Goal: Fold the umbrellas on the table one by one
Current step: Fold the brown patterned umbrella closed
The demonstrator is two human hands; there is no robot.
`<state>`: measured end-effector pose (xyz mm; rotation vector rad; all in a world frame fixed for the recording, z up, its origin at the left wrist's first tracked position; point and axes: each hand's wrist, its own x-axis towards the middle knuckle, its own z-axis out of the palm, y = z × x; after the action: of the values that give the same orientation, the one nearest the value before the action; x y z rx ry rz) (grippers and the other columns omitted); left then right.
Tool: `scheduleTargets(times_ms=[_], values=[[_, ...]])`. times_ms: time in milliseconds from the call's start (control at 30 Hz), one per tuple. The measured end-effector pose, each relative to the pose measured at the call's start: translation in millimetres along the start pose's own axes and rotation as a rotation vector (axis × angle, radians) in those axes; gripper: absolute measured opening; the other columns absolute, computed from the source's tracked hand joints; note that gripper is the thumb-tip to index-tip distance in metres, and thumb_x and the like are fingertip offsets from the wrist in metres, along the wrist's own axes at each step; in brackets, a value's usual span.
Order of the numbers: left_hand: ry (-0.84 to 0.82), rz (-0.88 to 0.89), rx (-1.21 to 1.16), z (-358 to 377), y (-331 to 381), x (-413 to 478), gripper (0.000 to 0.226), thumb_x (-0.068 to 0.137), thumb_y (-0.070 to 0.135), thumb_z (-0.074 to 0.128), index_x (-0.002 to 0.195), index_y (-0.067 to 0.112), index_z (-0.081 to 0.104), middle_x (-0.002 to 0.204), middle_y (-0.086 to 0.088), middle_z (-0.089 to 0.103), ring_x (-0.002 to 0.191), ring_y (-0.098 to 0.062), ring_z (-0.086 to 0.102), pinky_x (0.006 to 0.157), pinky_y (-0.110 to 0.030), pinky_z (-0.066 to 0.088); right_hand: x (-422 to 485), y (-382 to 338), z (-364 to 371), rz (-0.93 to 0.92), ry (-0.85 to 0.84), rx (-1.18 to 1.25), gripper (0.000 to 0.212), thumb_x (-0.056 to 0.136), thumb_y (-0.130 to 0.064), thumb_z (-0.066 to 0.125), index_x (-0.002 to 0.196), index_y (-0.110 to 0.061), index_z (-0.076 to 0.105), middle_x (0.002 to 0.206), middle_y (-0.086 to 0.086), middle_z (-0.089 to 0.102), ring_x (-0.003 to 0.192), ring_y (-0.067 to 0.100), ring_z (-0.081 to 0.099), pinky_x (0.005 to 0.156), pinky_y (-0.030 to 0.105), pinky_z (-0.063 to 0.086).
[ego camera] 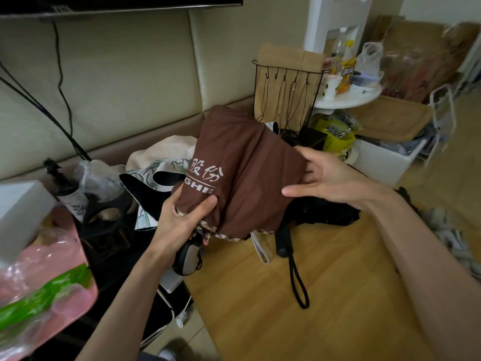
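A brown umbrella [244,162] with white lettering is held up above the wooden table [312,295], its canopy collapsed and loose. My left hand [182,220] grips the canopy's lower edge near the grey-and-black handle [188,256]. My right hand [330,178] lies against the canopy's right side, fingers nearly straight, thumb on the cloth. A black umbrella [325,209] lies on the table behind, its handle [283,241] and wrist strap pointing toward me. A cream patterned umbrella [161,162] with black underside lies to the left.
A black wire rack [283,97] and paper bag stand behind the umbrellas. A round white side table [348,97] with snacks and a white bin [385,160] are at right. A pink plastic bag [44,282], white box and bottle crowd the left.
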<state>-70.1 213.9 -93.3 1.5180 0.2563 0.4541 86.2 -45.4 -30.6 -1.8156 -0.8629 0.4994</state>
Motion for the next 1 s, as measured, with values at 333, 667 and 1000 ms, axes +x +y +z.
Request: scheduleTargets(times_ms=[333,667,1000], values=[[0.096,-0.023,-0.100,1,-1,3,0.037,0.078,0.038,0.079,0.109,0.018,0.070,0.093,0.000,0.080,0.078,-0.021,0.077,0.059,-0.028,0.062,7,7,24,0.017,0.212,0.566,0.058,0.085,-0.013,0.077,0.142,-0.013,0.062,0.127,0.010,0.075,0.122,0.021,0.070,0.108,0.037,0.055],[0.199,0.010,-0.102,-3,-2,5,0.019,0.092,0.024,0.078,0.108,0.025,0.068,0.083,0.014,0.078,0.071,-0.004,0.074,0.052,-0.016,0.055,10,29,53,0.101,0.403,0.347,0.026,0.084,-0.024,0.083,0.107,-0.011,0.081,0.084,0.013,0.072,0.066,0.010,0.060,0.079,0.031,0.055],[0.137,-0.138,-0.226,8,-9,4,0.060,0.083,0.047,0.081,0.135,0.024,0.064,0.120,-0.005,0.077,0.102,-0.033,0.077,0.078,-0.056,0.065,9,24,67,0.045,0.383,0.899,0.034,0.108,-0.017,0.056,0.141,-0.011,0.060,0.134,0.007,0.072,0.125,0.024,0.069,0.104,0.042,0.056]])
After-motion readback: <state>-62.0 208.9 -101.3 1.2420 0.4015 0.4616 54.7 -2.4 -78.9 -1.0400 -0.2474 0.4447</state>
